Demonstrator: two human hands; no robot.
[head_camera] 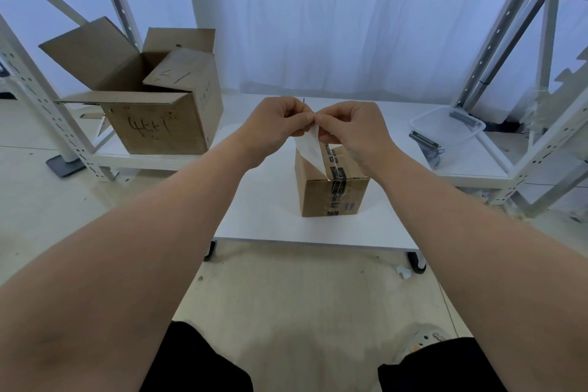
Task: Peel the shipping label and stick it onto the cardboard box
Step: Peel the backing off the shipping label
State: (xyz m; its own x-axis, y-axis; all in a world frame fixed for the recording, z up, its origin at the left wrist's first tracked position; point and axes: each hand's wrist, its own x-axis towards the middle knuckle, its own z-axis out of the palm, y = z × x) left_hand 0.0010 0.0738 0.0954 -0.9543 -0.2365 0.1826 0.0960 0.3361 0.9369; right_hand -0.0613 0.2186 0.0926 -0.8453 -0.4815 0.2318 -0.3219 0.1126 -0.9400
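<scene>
So you've got both hands up in front of you, meeting right over the cardboard box. Your left hand and right hand are basically knuckle to knuckle, and the fingers on both are pinched together tight at the top edge of the shipping label. No gap between fingertips and thumbs that I can see, they're closed on that top corner from either side. Whether you've actually got the label split from its backing there, can't tell, the pinch point is too small and your hands cover it.

The label itself hangs down from your fingers as a white sheet, tilted a bit, with its lower end reaching down to the top of the box, near the dark printed tape that runs over the lid and down the front face. Can't say for sure if the paper is touching the box or just in front of it.

The box is sitting closed on the white tabletop, a bit right of centre. Off to the left on the low shelf there's a bigger open box with scribbles on it, and on the right a clear plastic bin.
</scene>
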